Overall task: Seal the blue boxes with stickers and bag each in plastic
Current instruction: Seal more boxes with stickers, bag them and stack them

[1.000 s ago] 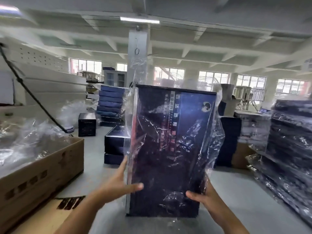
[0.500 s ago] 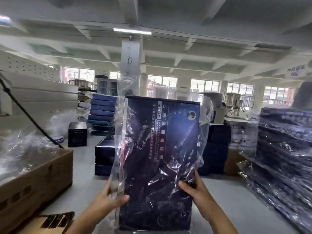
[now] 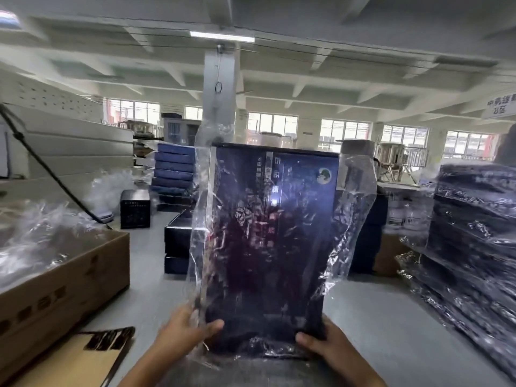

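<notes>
A large workshop with grey bench (image 3: pixel 145 300) below; the flat dark blue printed box (image 3: pixel 268 247) stands upright inside a clear crinkled plastic bag (image 3: pixel 351 219), the left hand (image 3: pixel 184 333) and right hand (image 3: pixel 326 344) both clamped on its bottom corners

Daylit windows (image 3: pixel 346 134) and a ceiling tube light (image 3: pixel 222 36) brighten a motion-blurred, edge-warped view; glare flecks the plastic bag (image 3: pixel 354 208).
</notes>
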